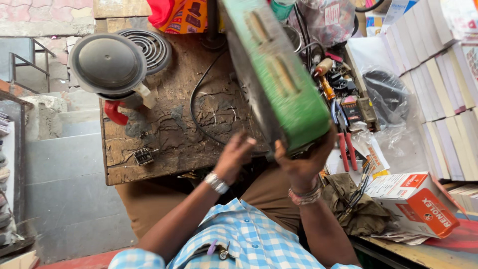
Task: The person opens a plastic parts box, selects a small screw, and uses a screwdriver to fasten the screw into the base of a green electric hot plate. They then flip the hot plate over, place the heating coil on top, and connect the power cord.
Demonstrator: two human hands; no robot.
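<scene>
Right hand: gripping the near end of the green box, fingers wrapping its corner.
Left hand: touching the box's dark underside near that end, fingers curling; whether it is clasping, cannot tell.
Box: green, worn, two tan slots showing on its face; hovering tilted over the bench.
Axis: running near-right to far-left, far end leaving the frame.
Far left: kettle sitting on the bench.

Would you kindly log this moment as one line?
right hand: gripping green slotted metal appliance casing, tilted | left hand: at casing's underside | worn wooden workbench below
</scene>
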